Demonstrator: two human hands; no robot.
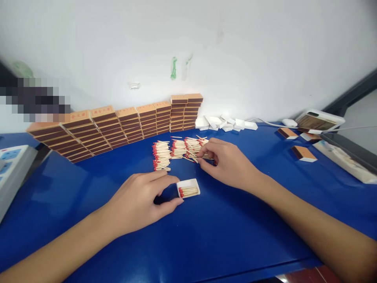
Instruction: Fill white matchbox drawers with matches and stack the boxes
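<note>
A small white matchbox tray (188, 183) lies on the blue table, with several red-tipped matches (189, 192) inside along its near side. My left hand (144, 198) grips the left end of this tray between thumb and fingers. Behind it, loose matches (161, 155) lie in rough heaps, their red heads mostly to the left. My right hand (225, 161) is at the right-hand heap, thumb and fingertips pinched on matches there; how many is hidden by the fingers.
Stacked matchboxes (132, 122) line the wall at the back left. White empty trays (225, 122) are piled right of them. Loose matchboxes (304, 153), a white cable (266, 122) and a white phone-like device (319, 120) lie at right. A power strip (14, 169) is at far left.
</note>
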